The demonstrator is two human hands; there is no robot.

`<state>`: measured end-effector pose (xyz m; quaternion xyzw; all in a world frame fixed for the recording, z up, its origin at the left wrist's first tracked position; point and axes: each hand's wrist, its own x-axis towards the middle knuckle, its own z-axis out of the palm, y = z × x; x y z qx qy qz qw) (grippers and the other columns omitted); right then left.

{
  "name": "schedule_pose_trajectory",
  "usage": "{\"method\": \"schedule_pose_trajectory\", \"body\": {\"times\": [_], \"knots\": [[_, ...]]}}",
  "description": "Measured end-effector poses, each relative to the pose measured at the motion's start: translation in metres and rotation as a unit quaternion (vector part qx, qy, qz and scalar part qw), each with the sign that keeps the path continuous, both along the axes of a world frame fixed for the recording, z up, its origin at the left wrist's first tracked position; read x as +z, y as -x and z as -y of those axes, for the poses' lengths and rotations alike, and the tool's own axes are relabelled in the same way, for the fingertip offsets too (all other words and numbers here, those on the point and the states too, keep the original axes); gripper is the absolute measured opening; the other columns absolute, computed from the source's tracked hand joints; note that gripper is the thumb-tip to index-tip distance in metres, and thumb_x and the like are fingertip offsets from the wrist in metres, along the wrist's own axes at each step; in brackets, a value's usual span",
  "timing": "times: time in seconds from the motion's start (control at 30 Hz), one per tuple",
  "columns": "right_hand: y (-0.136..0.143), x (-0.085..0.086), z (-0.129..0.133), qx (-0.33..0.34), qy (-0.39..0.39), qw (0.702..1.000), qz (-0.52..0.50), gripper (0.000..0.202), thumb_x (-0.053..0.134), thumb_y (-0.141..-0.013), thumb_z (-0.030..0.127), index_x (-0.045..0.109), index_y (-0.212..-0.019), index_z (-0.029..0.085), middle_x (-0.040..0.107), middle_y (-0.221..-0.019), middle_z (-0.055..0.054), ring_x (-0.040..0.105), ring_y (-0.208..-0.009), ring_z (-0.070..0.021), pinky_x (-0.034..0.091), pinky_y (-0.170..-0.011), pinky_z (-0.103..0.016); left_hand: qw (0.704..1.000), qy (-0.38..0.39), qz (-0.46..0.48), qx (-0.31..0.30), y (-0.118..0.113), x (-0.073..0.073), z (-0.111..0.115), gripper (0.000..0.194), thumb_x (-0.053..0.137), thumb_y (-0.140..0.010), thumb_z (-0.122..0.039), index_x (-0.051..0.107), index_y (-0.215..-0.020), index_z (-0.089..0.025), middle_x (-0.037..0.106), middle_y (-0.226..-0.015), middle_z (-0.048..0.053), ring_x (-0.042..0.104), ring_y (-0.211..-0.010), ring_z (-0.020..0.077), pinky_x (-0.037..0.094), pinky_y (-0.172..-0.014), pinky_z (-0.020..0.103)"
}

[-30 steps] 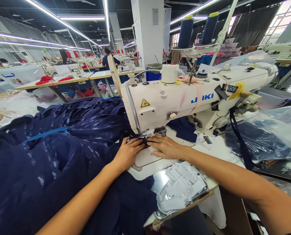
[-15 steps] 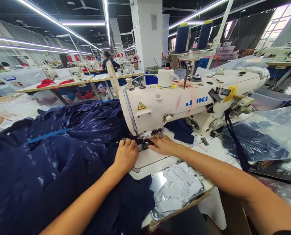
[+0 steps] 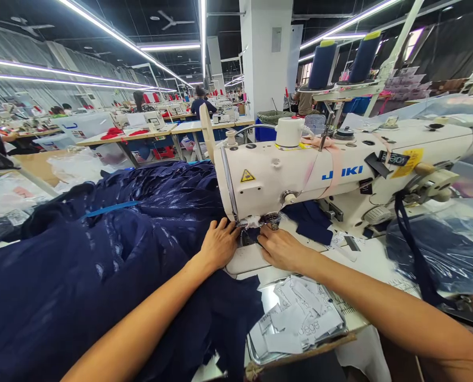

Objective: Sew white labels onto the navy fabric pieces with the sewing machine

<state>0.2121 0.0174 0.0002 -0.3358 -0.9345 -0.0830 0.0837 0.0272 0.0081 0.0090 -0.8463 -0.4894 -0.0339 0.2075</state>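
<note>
A white JUKI sewing machine (image 3: 268, 175) stands in front of me, its needle and presser foot between my hands. My left hand (image 3: 219, 244), fingers bent, grips navy fabric (image 3: 181, 233) just left of the presser foot; its thumb is hidden. On the other side, my right hand (image 3: 282, 248) is closed, its fingertips pinching a bit of the navy fabric close beside the foot. The garment pile spreads left and hangs over the front edge. A metal tray (image 3: 252, 350) of white printed labels (image 3: 296, 313) sits below my right forearm.
Two navy thread cones (image 3: 322, 66) stand above the machine. Navy scraps (image 3: 314, 220) lie behind my right hand. A plastic-bagged navy bundle (image 3: 439, 249) rests at the right. A blue strip (image 3: 111, 208) lies across the pile. Other people sit at machines farther back.
The view has swung left, so the machine appears farther right. My left fingers have stretched somewhat forward beside the foot; my right fingers have curled in more tightly.
</note>
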Motion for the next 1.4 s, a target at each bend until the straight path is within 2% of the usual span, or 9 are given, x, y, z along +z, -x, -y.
{"method": "schedule_pose_trajectory", "body": {"times": [0.4, 0.6, 0.8, 1.1, 1.27, 1.4], "knots": [[0.009, 0.0, 0.005, -0.028, 0.016, 0.999, -0.016, 0.02, 0.046, -0.079, 0.02, 0.061, -0.081, 0.008, 0.055, -0.088, -0.015, 0.051, -0.083, -0.0232, 0.043, -0.068, -0.032, 1.0, -0.007, 0.0, -0.007, 0.002, -0.004, -0.006, 0.02, 0.044, -0.077, -0.014, 0.062, -0.086, -0.015, 0.062, -0.075, 0.01, 0.048, -0.085, 0.0275, 0.031, -0.065, 0.038], [0.012, 0.002, 0.008, -0.023, 0.019, 0.999, -0.014, 0.024, 0.047, -0.08, 0.026, 0.062, -0.084, 0.007, 0.054, -0.09, -0.015, 0.05, -0.083, -0.0231, 0.042, -0.072, -0.033, 1.0, 0.002, 0.005, -0.003, 0.001, -0.003, -0.008, 0.02, 0.045, -0.077, -0.016, 0.062, -0.088, -0.014, 0.062, -0.08, 0.011, 0.048, -0.087, 0.0277, 0.031, -0.066, 0.039], [0.013, -0.004, 0.009, -0.025, 0.007, 0.999, -0.034, 0.03, 0.049, -0.081, 0.03, 0.062, -0.09, 0.005, 0.054, -0.093, -0.016, 0.048, -0.088, -0.0249, 0.04, -0.079, -0.036, 1.0, 0.013, 0.016, -0.005, 0.0, -0.001, -0.012, 0.02, 0.044, -0.078, -0.015, 0.063, -0.085, -0.015, 0.062, -0.081, 0.011, 0.048, -0.088, 0.0279, 0.032, -0.067, 0.039], [0.018, -0.007, 0.01, -0.039, 0.01, 0.999, -0.035, 0.036, 0.048, -0.082, 0.036, 0.06, -0.095, 0.005, 0.054, -0.097, -0.016, 0.047, -0.093, -0.0268, 0.042, -0.076, -0.035, 1.0, 0.013, 0.023, -0.009, 0.001, -0.005, -0.021, 0.018, 0.046, -0.075, -0.014, 0.061, -0.084, -0.013, 0.064, -0.082, 0.011, 0.049, -0.089, 0.0284, 0.033, -0.072, 0.041], [0.016, -0.007, 0.003, -0.05, 0.001, 0.998, -0.033, 0.03, 0.043, -0.085, 0.028, 0.06, -0.097, 0.007, 0.055, -0.1, -0.015, 0.049, -0.09, -0.0248, 0.041, -0.073, -0.034, 1.0, 0.006, 0.021, 0.005, 0.0, -0.004, -0.021, 0.018, 0.045, -0.077, -0.015, 0.062, -0.084, -0.013, 0.064, -0.082, 0.011, 0.05, -0.087, 0.0286, 0.034, -0.07, 0.04], [0.005, -0.005, -0.009, -0.067, 0.003, 0.998, 0.005, 0.026, 0.04, -0.084, 0.016, 0.061, -0.097, 0.006, 0.058, -0.091, -0.015, 0.05, -0.089, -0.0251, 0.038, -0.075, -0.035, 1.0, -0.011, 0.002, 0.021, -0.002, 0.002, -0.006, 0.017, 0.046, -0.077, -0.015, 0.062, -0.078, -0.012, 0.062, -0.078, 0.012, 0.051, -0.084, 0.0284, 0.033, -0.068, 0.04]]}}
